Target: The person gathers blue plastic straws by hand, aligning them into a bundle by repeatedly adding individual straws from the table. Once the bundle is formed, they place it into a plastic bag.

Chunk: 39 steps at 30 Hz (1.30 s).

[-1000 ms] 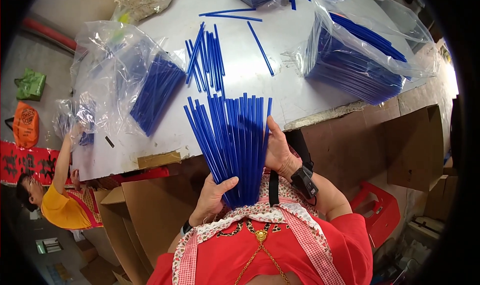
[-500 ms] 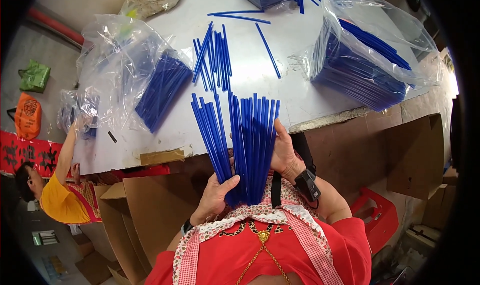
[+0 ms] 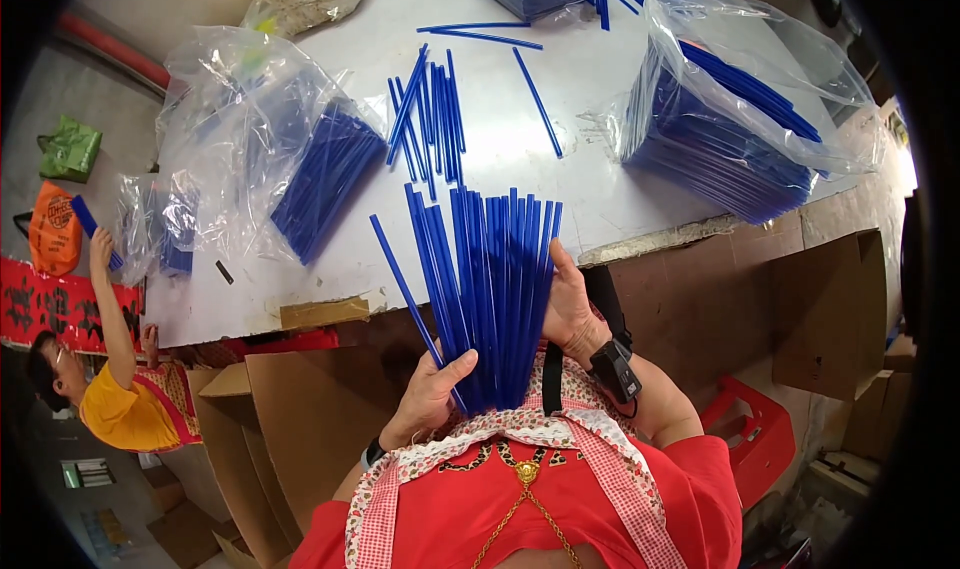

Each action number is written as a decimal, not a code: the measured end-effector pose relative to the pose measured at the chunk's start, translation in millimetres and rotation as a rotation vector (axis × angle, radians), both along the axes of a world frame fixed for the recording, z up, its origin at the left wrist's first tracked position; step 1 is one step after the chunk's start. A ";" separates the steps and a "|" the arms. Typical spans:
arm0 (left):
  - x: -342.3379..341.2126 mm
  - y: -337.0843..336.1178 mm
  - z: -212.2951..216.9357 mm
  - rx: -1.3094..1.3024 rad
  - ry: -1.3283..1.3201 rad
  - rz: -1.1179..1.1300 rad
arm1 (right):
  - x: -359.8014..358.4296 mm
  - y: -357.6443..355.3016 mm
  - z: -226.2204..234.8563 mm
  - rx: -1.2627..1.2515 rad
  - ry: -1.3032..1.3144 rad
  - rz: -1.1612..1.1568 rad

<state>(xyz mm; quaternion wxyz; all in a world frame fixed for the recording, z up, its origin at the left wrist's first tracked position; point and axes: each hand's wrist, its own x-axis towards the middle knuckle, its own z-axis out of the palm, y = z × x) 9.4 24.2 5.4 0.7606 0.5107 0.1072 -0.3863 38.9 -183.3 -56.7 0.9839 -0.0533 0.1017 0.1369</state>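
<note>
Slim blue plastic sticks (image 3: 492, 299) fan toward twelve o'clock, left hand (image 3: 425, 394) gripping at eight o'clock, right hand (image 3: 568, 307) at three o'clock, its hidden fingers unreadable

The stick bundle (image 3: 490, 299) stands between the left hand (image 3: 428, 394), at its lower left, and the right hand (image 3: 570, 304), along its right side. Beyond it, loose sticks (image 3: 409, 99) lie on the table (image 3: 330, 289), with a single stick (image 3: 538, 103) to their right. Left of these, a stack (image 3: 325, 184) lies at the right end of a plastic bag (image 3: 235, 119); right, another bag (image 3: 740, 29) holds a larger stack (image 3: 720, 139). A carton (image 3: 310, 419) sits before the table at left, a co-worker (image 3: 125, 404) farther left, a stool (image 3: 765, 424) at right.
</note>
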 end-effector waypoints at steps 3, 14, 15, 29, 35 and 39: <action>-1.0 0.4 -0.7 -0.016 -0.014 0.004 | -0.6 -0.9 -0.9 0.014 -0.013 0.012; 1.0 -32.0 -14.3 0.147 -0.237 -0.066 | 14.5 47.8 44.0 -0.671 0.022 -0.165; 3.4 -33.4 -16.6 0.151 -0.243 -0.052 | 15.6 46.6 48.3 -0.674 0.017 -0.169; 77.3 17.4 52.2 -0.168 0.187 -0.829 | 14.6 -1.6 96.0 -2.209 -1.481 0.202; 91.1 13.5 20.1 -0.245 0.006 -0.077 | 19.9 10.6 119.1 -1.576 -0.800 0.264; 39.7 -9.3 -0.2 -0.146 -0.294 -0.244 | 36.6 32.9 94.1 -0.884 -0.420 0.280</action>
